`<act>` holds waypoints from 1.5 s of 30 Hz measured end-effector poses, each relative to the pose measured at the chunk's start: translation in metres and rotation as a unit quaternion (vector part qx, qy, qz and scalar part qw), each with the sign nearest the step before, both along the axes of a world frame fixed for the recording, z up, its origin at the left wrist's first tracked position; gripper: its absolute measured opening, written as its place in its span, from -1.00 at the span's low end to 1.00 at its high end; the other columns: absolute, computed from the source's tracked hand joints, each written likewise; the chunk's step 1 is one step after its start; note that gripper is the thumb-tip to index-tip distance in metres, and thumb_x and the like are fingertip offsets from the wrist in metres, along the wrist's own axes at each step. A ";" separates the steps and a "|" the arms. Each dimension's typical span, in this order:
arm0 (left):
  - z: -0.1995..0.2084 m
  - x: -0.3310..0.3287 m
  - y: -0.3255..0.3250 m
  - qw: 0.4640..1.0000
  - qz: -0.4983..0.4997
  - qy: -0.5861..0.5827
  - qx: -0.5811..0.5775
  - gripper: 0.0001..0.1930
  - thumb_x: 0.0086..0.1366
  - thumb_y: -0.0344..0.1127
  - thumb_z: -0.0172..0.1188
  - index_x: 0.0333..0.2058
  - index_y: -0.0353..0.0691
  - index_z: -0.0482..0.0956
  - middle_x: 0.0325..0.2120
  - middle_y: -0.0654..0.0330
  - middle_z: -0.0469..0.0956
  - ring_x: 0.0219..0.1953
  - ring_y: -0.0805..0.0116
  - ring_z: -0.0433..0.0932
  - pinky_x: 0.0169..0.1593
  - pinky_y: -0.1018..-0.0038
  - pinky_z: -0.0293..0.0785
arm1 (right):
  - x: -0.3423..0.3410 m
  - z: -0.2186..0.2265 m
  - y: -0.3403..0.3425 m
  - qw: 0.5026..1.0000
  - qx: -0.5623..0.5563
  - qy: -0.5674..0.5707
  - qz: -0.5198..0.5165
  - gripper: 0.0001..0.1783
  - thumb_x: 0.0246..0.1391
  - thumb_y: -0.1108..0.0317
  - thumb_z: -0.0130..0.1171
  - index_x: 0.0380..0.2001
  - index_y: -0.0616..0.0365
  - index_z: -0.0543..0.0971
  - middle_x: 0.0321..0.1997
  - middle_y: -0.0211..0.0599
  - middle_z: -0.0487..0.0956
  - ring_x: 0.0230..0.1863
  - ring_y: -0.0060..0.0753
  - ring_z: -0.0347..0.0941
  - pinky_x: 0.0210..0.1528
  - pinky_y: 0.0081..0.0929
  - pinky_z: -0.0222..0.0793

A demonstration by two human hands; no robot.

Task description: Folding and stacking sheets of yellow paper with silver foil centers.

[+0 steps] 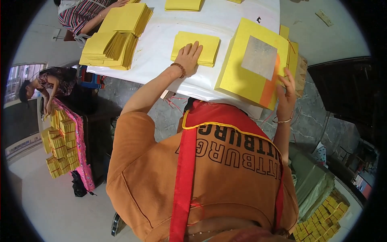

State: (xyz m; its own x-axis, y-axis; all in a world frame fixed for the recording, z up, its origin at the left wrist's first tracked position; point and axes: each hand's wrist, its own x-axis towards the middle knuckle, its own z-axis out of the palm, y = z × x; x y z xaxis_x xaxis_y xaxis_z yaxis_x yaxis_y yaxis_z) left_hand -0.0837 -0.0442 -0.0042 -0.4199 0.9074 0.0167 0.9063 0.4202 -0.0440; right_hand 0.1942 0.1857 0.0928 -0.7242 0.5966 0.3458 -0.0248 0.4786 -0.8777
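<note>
My left hand (189, 57) lies with its fingers stretched over a small stack of yellow paper sheets (207, 44) on the white-covered table (157, 48). At the table's right side stands a tall block of yellow paper (238, 56), with a silvery square and an orange band on its top. My right hand (286, 92) is at the right side of this block, fingers apart and touching its edge. Part of that hand's grip is hidden by the block's corner. A beaded bracelet is on my left wrist, a thin bangle on my right.
Thick yellow paper stacks (117, 40) stand at the table's left edge. Another person's arm (94, 24) reaches in behind them. Farther left, a second person bends over a pink-clothed table (82, 149) with bundled yellow paper (62, 145). More bundles (322, 220) lie at lower right.
</note>
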 end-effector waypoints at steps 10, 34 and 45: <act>0.083 -0.010 0.015 0.988 -0.076 -0.063 0.115 -0.38 0.04 -0.25 0.10 0.13 -0.16 0.20 0.15 0.02 0.15 0.12 0.00 0.18 0.10 0.12 0.13 | 0.001 -0.003 -0.005 0.998 0.055 -0.024 0.002 -0.77 -0.09 0.35 0.22 -0.29 0.15 0.57 0.11 -0.22 0.37 0.17 -0.24 0.23 0.18 -0.37 0.08; 0.164 0.106 0.079 0.886 -0.344 -0.262 0.167 -0.84 0.14 -0.30 0.08 -0.44 -0.28 0.53 -0.54 0.11 0.48 -0.44 0.15 0.46 -0.38 0.33 0.39 | -0.001 -0.004 -0.006 0.997 -0.078 0.014 0.021 -0.77 0.04 0.29 0.10 -0.29 0.19 0.59 0.09 -0.32 0.38 0.11 -0.45 0.26 0.13 -0.48 0.12; 0.163 0.098 0.087 0.871 -0.282 -0.383 0.121 -0.87 0.07 -0.33 0.08 -0.49 -0.26 0.51 -0.63 0.13 0.46 -0.56 0.22 0.46 -0.46 0.38 0.36 | -0.002 -0.005 -0.003 0.993 -0.111 0.022 0.025 -0.75 0.10 0.30 0.01 -0.30 0.20 0.59 0.08 -0.34 0.38 0.08 -0.50 0.27 0.09 -0.53 0.15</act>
